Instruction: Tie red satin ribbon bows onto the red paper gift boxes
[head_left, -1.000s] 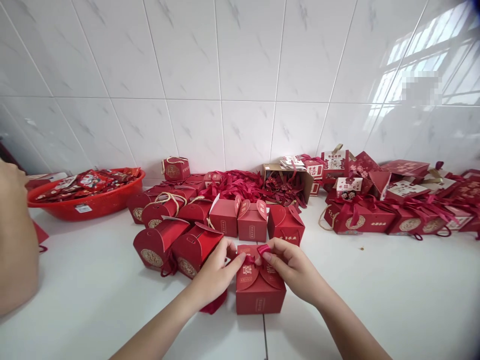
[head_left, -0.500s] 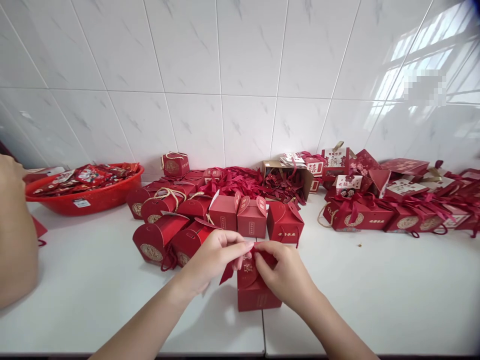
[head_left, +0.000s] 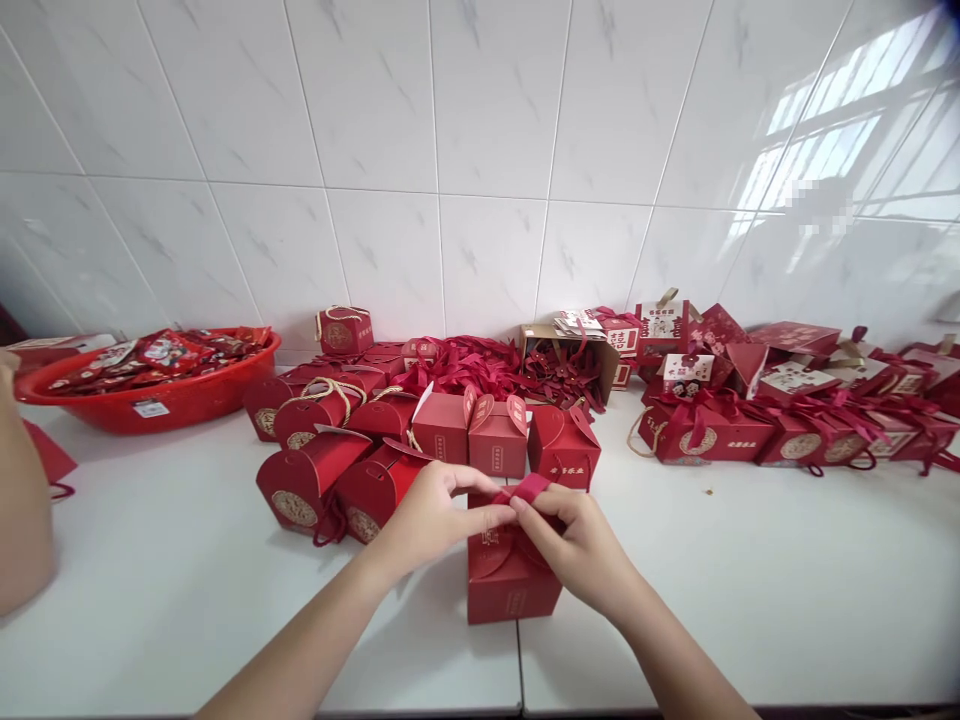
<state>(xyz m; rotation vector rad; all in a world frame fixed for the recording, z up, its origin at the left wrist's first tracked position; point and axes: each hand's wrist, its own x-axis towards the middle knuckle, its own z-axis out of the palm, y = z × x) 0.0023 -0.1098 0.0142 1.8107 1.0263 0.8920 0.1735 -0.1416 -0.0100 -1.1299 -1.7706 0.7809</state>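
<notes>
Small red gift box (head_left: pixel 514 590): stands upright on the white surface (head_left: pixel 187 600), near centre, directly in front of the person. Its shaped top flaps are brought together.

Red ribbon (head_left: pixel 529 488): a short length is stretched flat above the flaps, between the two hands.

Left hand (head_left: pixel 431 515): grip closed, thumb and fingertips pinching the left end of the ribbon. Right hand (head_left: pixel 581 545): grip closed likewise on the right end, with the palm over the far right part of the box top.

Step in hand, as judged: the ribbon is being worked at the closure of the flaps — no bow or knot shows. Any further pull calls for even tension from both sides, as nothing else steadies the box.

Surroundings:
- row of three similar boxes (head_left: pixel 496 447) just beyond
- round-topped boxes (head_left: pixel 304 480) to the left
- a heap of loose ribbons (head_left: pixel 465 365) and an open carton (head_left: pixel 570 355) against the tiled wall (head_left: pixel 480 150)
- ribboned boxes (head_left: pixel 705 430) at right
- a red basin (head_left: pixel 150 405) of packets at far left
- another person's arm (head_left: pixel 22 530) at the left edge — well apart
</notes>
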